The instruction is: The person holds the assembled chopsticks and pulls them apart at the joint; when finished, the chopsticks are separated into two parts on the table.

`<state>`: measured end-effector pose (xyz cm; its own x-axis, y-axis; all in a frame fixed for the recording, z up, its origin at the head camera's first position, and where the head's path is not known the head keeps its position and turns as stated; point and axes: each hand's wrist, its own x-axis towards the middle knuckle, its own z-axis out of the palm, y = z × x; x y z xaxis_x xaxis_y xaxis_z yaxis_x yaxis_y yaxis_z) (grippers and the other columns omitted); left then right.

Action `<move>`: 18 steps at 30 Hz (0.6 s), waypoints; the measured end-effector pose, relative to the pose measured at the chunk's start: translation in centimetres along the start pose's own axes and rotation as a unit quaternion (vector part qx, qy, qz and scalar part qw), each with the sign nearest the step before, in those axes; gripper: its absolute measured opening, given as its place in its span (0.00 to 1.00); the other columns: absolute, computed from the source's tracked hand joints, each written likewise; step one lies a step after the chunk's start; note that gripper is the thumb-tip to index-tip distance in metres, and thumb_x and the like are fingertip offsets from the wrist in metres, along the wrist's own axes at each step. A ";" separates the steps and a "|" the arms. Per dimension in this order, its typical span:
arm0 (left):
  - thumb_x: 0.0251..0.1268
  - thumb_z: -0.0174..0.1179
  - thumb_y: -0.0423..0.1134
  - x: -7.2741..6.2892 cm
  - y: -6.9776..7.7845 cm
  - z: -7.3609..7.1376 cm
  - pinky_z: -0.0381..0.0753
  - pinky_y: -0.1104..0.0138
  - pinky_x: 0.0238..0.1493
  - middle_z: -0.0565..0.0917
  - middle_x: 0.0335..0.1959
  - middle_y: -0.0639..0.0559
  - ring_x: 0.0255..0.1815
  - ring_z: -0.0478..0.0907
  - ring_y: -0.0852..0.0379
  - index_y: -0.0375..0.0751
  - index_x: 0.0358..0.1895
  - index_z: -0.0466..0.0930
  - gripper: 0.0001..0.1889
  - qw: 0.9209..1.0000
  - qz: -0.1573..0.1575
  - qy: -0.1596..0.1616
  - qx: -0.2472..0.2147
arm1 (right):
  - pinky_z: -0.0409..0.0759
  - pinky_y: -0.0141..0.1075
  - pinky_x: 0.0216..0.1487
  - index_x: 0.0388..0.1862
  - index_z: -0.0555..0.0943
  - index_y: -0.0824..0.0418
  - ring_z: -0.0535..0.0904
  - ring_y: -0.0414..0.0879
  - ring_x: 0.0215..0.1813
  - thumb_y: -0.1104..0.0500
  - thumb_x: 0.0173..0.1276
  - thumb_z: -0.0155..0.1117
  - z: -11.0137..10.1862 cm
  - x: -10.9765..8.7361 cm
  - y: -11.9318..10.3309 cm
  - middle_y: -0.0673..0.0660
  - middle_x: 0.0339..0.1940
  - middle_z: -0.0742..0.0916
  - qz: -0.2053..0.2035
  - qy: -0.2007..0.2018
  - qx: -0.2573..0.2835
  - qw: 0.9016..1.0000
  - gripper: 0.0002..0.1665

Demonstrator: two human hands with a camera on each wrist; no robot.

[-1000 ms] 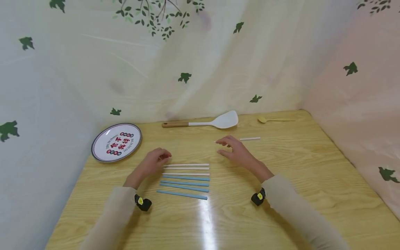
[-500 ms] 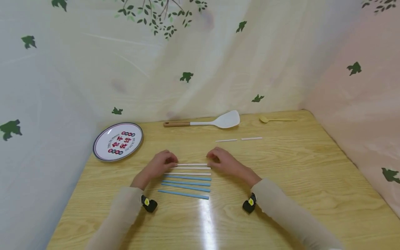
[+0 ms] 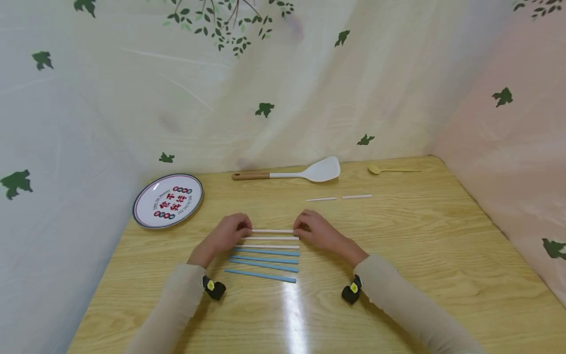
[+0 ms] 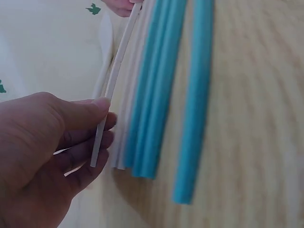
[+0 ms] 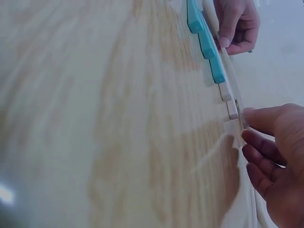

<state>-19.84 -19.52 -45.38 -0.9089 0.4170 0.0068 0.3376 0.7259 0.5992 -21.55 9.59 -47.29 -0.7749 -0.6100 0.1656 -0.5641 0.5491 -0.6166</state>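
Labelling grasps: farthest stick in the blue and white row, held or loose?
Held: left hand and right hand pinch the stick near opposite ends.

The right hand pinches the near end of a pale stick; the left hand pinches it farther off; just beside it, two more pale sticks and three blue sticks (their ends staggered) lie on the wooden table.

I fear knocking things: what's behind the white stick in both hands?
Behind the white stick lies the spatula; rightward, two short sticks and the spoon; leftward, the plate. Anything covered by the left hand and right hand cannot be seen.
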 end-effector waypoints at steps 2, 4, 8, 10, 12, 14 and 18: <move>0.66 0.59 0.33 0.0 0.2 -0.3 0.76 0.64 0.40 0.80 0.33 0.52 0.35 0.75 0.59 0.41 0.36 0.79 0.01 1.000 -0.002 0.001 -0.008 | 0.77 0.36 0.46 0.38 0.81 0.56 0.77 0.41 0.42 0.58 0.68 0.62 -0.1 0.0 -0.2 0.49 0.37 0.83 0.012 0.002 0.020 1.000 0.03; 0.66 0.58 0.33 0.1 0.6 -0.6 0.76 0.63 0.41 0.81 0.35 0.52 0.36 0.75 0.59 0.40 0.39 0.80 0.03 1.000 0.008 0.000 -0.008 | 0.78 0.35 0.44 0.38 0.81 0.56 0.78 0.40 0.40 0.58 0.69 0.61 -0.3 0.0 -0.4 0.49 0.36 0.84 0.024 0.004 0.040 0.999 0.04; 0.67 0.58 0.34 0.4 1.4 -1.0 0.76 0.65 0.40 0.81 0.34 0.51 0.35 0.74 0.59 0.38 0.43 0.82 0.06 0.999 0.044 -0.008 0.011 | 0.78 0.34 0.42 0.41 0.80 0.58 0.78 0.40 0.39 0.59 0.70 0.59 -0.6 0.2 -0.9 0.50 0.36 0.84 0.031 0.009 0.056 0.998 0.05; 0.67 0.58 0.34 0.7 2.0 -1.1 0.75 0.65 0.38 0.80 0.33 0.51 0.34 0.74 0.59 0.37 0.42 0.83 0.07 0.998 0.060 -0.014 0.019 | 0.78 0.33 0.42 0.43 0.81 0.59 0.78 0.40 0.39 0.58 0.71 0.59 -0.6 0.4 -1.3 0.50 0.37 0.84 0.028 0.009 0.055 0.998 0.07; 0.67 0.58 0.34 1.0 2.6 -1.0 0.75 0.66 0.38 0.79 0.32 0.51 0.34 0.73 0.60 0.37 0.41 0.82 0.06 0.997 0.067 -0.020 0.026 | 0.78 0.33 0.42 0.45 0.81 0.60 0.77 0.40 0.39 0.58 0.71 0.58 -0.6 0.8 -1.8 0.51 0.38 0.84 0.019 0.005 0.059 0.998 0.09; 0.67 0.58 0.34 1.4 3.3 -0.8 0.75 0.67 0.38 0.79 0.32 0.51 0.34 0.74 0.60 0.36 0.41 0.82 0.06 0.996 0.077 -0.025 0.028 | 0.78 0.33 0.42 0.45 0.81 0.60 0.77 0.40 0.40 0.58 0.71 0.58 -0.4 1.1 -2.2 0.51 0.39 0.84 0.008 0.002 0.062 0.998 0.10; 0.67 0.58 0.34 2.0 4.4 -0.6 0.76 0.67 0.38 0.80 0.32 0.51 0.34 0.74 0.60 0.37 0.40 0.81 0.05 0.995 0.089 -0.030 0.027 | 0.78 0.32 0.42 0.44 0.82 0.60 0.78 0.40 0.40 0.58 0.71 0.59 -0.2 1.7 -2.9 0.52 0.39 0.84 -0.009 0.006 0.061 0.998 0.09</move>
<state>-20.30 -15.82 -42.25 -0.8174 0.5729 0.0606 0.5065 0.6645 0.5494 -21.30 7.13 -45.05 -0.7685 -0.6119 0.1873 -0.5403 0.4637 -0.7021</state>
